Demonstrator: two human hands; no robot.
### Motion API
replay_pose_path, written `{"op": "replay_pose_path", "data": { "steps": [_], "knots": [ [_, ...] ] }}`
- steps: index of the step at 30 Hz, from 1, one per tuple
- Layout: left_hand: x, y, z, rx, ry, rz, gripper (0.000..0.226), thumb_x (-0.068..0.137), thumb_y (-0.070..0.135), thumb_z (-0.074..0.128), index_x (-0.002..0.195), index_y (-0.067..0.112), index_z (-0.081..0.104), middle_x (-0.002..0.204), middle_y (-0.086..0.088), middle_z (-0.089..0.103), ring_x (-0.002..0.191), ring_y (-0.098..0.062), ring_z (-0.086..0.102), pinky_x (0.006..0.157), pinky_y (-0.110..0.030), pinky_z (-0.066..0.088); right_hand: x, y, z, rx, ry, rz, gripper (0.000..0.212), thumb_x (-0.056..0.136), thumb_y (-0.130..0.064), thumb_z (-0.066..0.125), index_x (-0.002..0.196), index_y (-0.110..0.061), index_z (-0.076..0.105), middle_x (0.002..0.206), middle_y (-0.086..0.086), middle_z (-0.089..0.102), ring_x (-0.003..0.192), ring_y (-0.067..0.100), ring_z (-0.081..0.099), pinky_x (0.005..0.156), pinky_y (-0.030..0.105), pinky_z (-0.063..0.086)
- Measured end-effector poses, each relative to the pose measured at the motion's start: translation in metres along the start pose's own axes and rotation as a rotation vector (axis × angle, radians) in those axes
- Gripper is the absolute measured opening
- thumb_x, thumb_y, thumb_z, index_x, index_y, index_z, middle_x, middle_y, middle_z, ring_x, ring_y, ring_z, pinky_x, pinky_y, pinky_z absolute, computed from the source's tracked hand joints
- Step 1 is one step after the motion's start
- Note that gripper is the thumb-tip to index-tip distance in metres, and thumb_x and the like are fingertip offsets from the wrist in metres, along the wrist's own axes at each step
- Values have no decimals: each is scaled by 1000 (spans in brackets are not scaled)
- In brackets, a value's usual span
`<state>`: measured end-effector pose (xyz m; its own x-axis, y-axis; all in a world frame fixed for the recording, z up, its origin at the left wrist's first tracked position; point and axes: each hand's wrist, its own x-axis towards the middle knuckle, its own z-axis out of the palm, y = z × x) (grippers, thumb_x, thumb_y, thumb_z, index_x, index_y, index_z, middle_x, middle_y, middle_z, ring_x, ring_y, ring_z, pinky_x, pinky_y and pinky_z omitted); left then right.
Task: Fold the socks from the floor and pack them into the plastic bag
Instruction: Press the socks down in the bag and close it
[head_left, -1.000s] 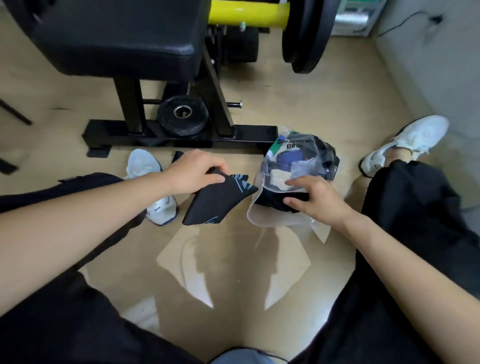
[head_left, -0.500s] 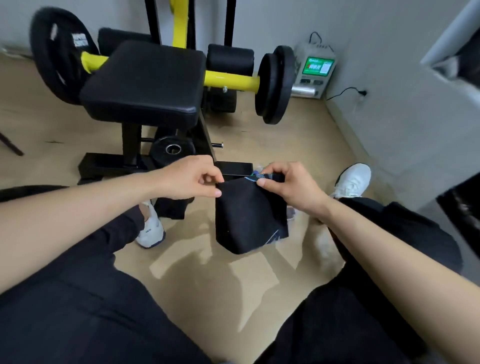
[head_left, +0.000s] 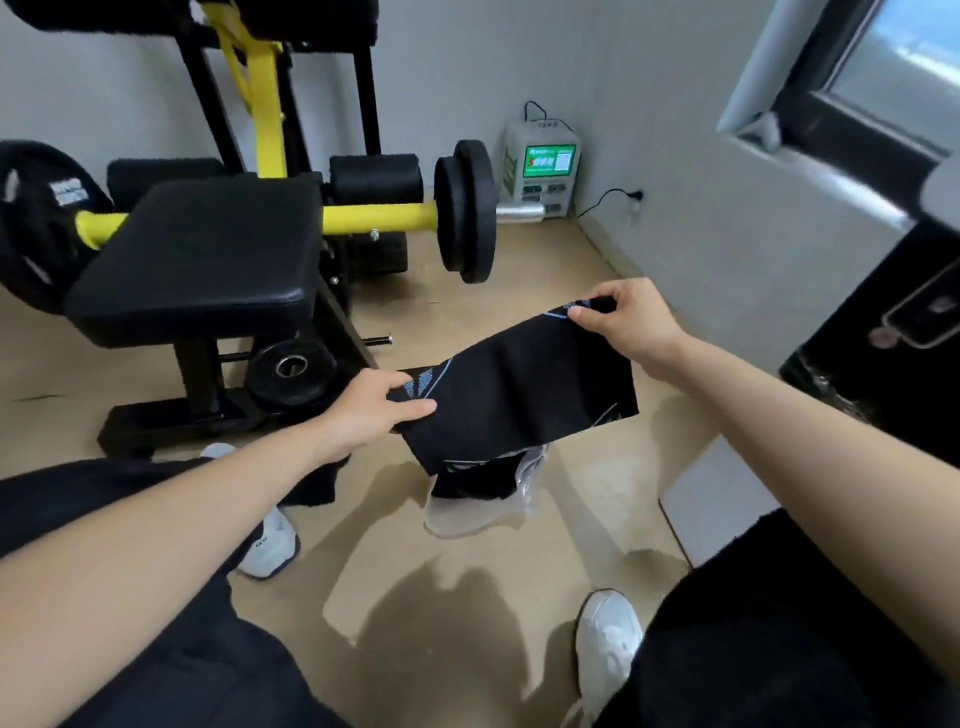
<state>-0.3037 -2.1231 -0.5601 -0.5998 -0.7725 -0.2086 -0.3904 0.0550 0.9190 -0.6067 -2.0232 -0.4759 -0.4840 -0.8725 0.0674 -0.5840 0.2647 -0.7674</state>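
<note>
Fold step: left hand (head_left: 371, 413) and right hand (head_left: 626, 325) are pinching opposite ends of sock (head_left: 519, 395), stretching it flat above bag (head_left: 475, 519). Next is bringing ends together; bag mouth possibly hidden underneath.

A small gym room: weight bench (head_left: 197, 260) and plate-loaded yellow bar (head_left: 379, 218)

We record: black knitted sock (head_left: 519, 387), centre frame, pale-blue line-and-dot patterning; clear plastic bag (head_left: 467, 519) below it, dark contents; black padded bench (head_left: 208, 260), upper left, yellow steel bar (head_left: 379, 218).
</note>
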Motion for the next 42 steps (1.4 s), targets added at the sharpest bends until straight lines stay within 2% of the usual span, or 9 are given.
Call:
{"op": "replay_pose_path", "data": {
  "steps": [3,7,12,16,28,31,34,38,42],
  "knots": [
    [9,5,9,-142,81,-38,17,92,11,73,109,10,73,104,-6,78,99,-20,74,83,-32,62,-6,40,-12,20,40,79,13,84,-24,77,78,-13,75,83,14,73,69,19,62,67,39,54],
    [11,10,10,-96,197,-67,14,94,21,72,103,11,73,96,1,79,95,-15,73,93,-39,58,-15,81,-22,69,1,142,13,84,-16,78,72,-19,73,67,1,61,68,16,56,57,28,46],
    [8,29,17,-58,345,-83,10,93,23,73,92,13,71,79,7,77,78,-10,70,77,-31,58,-9,86,-7,97,-56,132,11,87,-11,74,85,0,72,68,4,58,64,20,58,53,30,54],
    [13,45,23,2,429,-90,20,89,24,77,100,9,70,90,-5,76,75,-15,69,68,-28,58,0,63,8,248,-179,130,15,88,-8,73,87,6,69,65,9,60,55,23,55,48,27,50],
    [-4,73,59,16,159,69,4,91,15,75,95,15,76,84,-7,71,77,-12,70,66,-20,56,-30,0,59,687,-288,208,7,93,-5,66,86,-6,65,70,7,61,51,9,57,52,19,55],
    [-3,72,60,42,127,151,7,86,17,79,90,22,77,78,4,73,74,-13,70,68,-29,60,-48,-5,69,815,-263,240,3,93,-11,67,93,-8,68,75,4,64,62,11,60,61,22,58],
    [0,65,54,75,-6,196,18,89,19,77,103,31,78,95,2,78,90,-23,74,86,-45,61,-54,-1,68,808,-252,257,15,88,-19,74,98,-9,69,71,-3,64,67,11,63,69,26,58],
    [7,61,49,168,-180,308,30,94,7,67,112,29,77,105,4,70,101,-14,66,92,-28,50,-55,8,71,676,-270,192,26,80,-17,81,103,-10,69,63,-9,61,62,9,62,65,24,53],
    [17,50,40,79,-197,269,38,88,-9,64,105,23,78,102,6,77,98,-15,70,90,-24,53,-50,29,80,735,-285,161,20,82,4,74,98,-8,70,77,8,67,66,13,64,62,21,53]
  ]
}}
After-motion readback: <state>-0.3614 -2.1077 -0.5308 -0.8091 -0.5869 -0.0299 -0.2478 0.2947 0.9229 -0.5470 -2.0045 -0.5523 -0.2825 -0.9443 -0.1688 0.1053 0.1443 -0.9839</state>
